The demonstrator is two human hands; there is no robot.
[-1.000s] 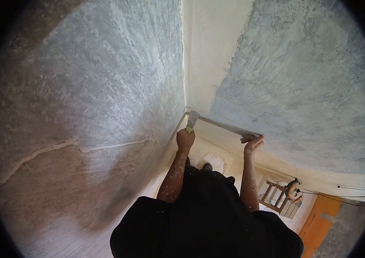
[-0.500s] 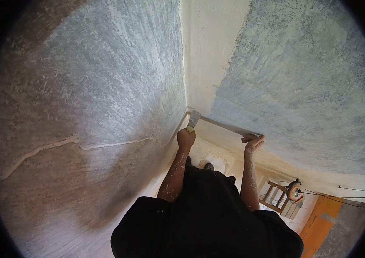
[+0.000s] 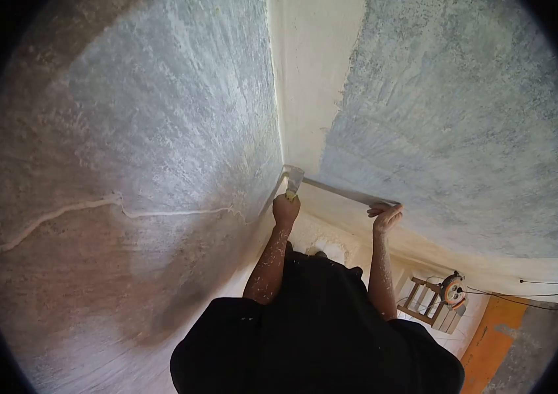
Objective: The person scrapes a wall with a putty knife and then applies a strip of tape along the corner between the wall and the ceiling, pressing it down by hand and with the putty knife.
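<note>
My left hand point(image 3: 285, 211) is closed around the handle of a putty knife point(image 3: 295, 179). The metal blade points up and lies near the inside corner where two walls meet. My right hand point(image 3: 386, 217) is raised, with fingers stretched out, beside the right end of a thin grey-brown strip point(image 3: 348, 192) along the right wall. Whether the palm presses on that strip cannot be made out. White flecks dot both forearms.
A cracked, patchy grey wall point(image 3: 174, 131) rises on the left, and another blue-grey wall point(image 3: 449, 125) on the right. Below right are a wooden stool point(image 3: 420, 301), an orange cable reel point(image 3: 451, 290), black cables point(image 3: 522, 299) and an orange panel point(image 3: 489, 335).
The view has tilted slightly, shifting the walls a little. My left hand still grips the putty knife near the corner, and my right hand keeps almost the same place.
</note>
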